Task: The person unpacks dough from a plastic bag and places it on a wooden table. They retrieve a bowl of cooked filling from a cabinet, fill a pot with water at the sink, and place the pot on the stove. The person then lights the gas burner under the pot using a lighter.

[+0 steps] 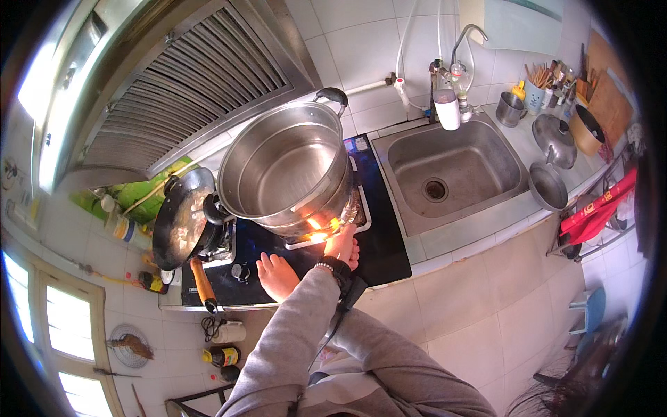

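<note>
My left hand (341, 246), with a dark watch and a beaded bracelet at its wrist, reaches to the right burner beneath a large steel pot (284, 167). Its fingers are curled; whatever they may hold is hard to make out. Orange flames (319, 236) glow just beyond them at the pot's base. My forearms cross, and my right hand (277, 276) shows from under the left sleeve. It is over the front of the black glass gas stove (385, 255), fingers extended, near a control knob (240, 271). The pot's visible inside holds no food.
Left of the pot, a black wok (182, 224) with food sits on the other burner, its wooden handle (203, 286) jutting past the stove's front edge. A range hood (193, 78) hangs above. At right are a steel sink (458, 161), a ladle-like pan (547, 187) and a lid (555, 138).
</note>
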Tool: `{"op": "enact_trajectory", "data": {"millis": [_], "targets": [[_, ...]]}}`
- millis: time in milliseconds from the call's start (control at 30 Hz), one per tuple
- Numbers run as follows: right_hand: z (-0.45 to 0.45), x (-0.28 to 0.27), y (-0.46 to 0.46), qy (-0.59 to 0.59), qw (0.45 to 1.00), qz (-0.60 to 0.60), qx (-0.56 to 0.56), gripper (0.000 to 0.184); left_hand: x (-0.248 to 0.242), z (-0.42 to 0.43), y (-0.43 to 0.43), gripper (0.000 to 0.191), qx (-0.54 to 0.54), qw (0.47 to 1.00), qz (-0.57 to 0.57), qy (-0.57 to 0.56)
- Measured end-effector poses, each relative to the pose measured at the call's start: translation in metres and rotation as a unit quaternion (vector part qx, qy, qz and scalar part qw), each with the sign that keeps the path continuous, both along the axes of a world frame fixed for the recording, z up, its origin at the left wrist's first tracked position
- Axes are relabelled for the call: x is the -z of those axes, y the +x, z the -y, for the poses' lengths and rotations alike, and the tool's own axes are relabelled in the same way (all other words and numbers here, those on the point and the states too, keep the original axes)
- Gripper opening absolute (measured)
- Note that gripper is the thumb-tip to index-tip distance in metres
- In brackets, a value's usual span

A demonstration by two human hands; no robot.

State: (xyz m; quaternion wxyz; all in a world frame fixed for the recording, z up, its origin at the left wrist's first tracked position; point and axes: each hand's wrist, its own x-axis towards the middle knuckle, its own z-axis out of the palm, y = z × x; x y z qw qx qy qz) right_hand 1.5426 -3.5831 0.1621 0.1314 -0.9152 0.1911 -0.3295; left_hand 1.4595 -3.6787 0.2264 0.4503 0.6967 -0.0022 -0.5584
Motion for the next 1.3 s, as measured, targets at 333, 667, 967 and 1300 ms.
{"op": "enact_trajectory", "data": {"millis": [333,667,967,1300], "targets": [[0.003,-0.007,-0.009,-0.050,0.997,0.058,0.007,0.015,-0.093,-0.123,-0.073,0.047,0.391,0.906,-0.044,-0.154],[0.005,-0.005,-0.009,-0.033,0.999,0.010,-0.019,0.027,-0.110,-0.231,-0.045,0.038,0.303,0.936,-0.009,-0.180],[0.006,-0.017,-0.017,-0.001,0.999,-0.007,-0.053,0.035,-0.103,-0.285,-0.012,0.020,0.271,0.940,0.033,-0.204],[0.015,-0.013,-0.019,-0.059,0.995,-0.018,-0.081,0.039,-0.044,-0.365,-0.014,0.020,0.088,0.977,-0.036,-0.188]]}}
